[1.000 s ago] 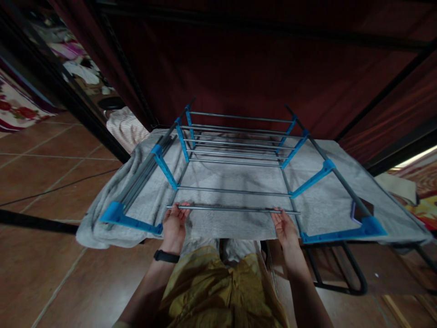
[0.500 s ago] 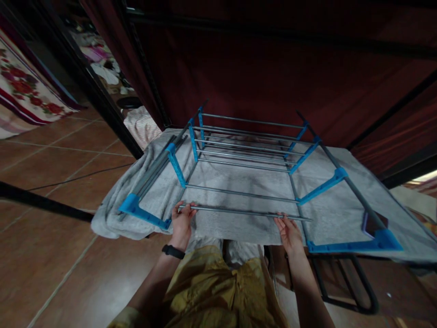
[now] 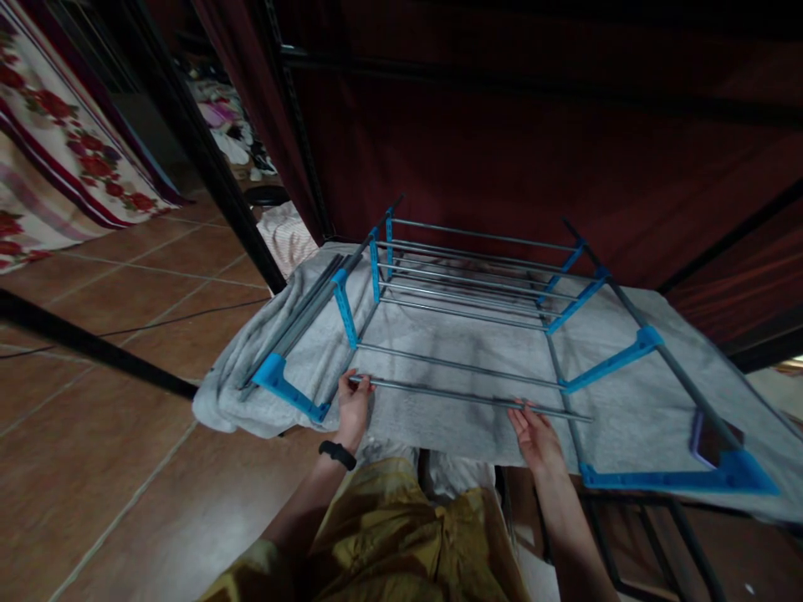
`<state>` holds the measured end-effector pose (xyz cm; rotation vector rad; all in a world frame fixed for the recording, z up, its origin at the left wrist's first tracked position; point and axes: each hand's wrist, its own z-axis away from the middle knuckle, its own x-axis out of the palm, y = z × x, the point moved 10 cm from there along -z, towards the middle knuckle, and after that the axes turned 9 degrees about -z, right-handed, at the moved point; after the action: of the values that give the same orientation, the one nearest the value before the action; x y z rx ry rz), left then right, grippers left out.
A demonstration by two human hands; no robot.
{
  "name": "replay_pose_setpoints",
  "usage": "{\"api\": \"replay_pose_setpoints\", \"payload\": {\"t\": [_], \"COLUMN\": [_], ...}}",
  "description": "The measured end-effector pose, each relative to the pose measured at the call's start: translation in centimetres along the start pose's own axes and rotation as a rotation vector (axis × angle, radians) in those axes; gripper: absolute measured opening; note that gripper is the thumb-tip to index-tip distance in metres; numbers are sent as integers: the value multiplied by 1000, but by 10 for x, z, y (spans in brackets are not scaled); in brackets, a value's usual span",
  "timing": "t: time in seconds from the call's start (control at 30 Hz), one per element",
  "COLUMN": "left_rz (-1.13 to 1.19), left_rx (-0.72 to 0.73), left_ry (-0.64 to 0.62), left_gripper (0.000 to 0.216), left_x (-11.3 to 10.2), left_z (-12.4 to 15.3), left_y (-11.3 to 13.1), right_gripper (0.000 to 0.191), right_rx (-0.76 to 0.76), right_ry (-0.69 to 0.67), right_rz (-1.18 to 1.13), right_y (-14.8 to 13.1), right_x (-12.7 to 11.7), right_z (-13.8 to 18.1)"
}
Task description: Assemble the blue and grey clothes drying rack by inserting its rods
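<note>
A thin grey metal tube (image 3: 439, 392) lies crosswise between my hands, in front of a rack frame. Near its left end, my left hand (image 3: 355, 405) pinches it with closed fingers. My right hand (image 3: 533, 431) grips it further right, and its free end sticks out past that hand over the frame's right side. The rack has blue plastic brackets (image 3: 615, 363) joined by several metal bars (image 3: 464, 365). At the near corners are a left blue end bracket (image 3: 289, 390) and a right blue end bracket (image 3: 677, 480).
A grey blanket (image 3: 432, 426) covers the surface under the rack. Several loose tubes (image 3: 301, 313) lie along its left side. A phone (image 3: 715, 436) rests at the right, partly behind a tube. Black metal posts (image 3: 207, 159) and a dark red curtain (image 3: 477, 150) stand around.
The whole scene has shifted slightly right and down as the view turned left. Both hands stay on the tube, which holds nearly the same place relative to the rack.
</note>
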<state>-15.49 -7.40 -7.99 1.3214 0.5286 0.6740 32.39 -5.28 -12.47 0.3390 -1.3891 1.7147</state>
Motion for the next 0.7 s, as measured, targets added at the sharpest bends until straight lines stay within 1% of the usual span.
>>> {"api": "replay_pose_setpoints", "payload": {"t": [0.17,0.23,0.37,0.5,0.57,0.7], "left_rz": [-113,-153,-300,-502,-579,-659], "left_rx": [73,130,325,497,529,553], "left_ry": [-21,-30,-59,-118,-121,-119], "left_gripper": [43,41,25,26,28,29], "left_x": [1,2,3,9,9,12], "left_z": [-6,-7,-2,6,8,9], "left_y": [-7,-4,12,22,23,27], "right_gripper": [28,28,28,29,28,24], "right_rx": [-34,-54,-69,-85,-87,-99], "right_ry": [26,37,50,63,54,38], "right_rz": [-17,-16,-10,13,36,79], "right_y": [5,4,3,1,1,-1], "right_x": [-4,-5,-4,-6,-6,-5], "right_z": [6,9,11,12,13,15]}}
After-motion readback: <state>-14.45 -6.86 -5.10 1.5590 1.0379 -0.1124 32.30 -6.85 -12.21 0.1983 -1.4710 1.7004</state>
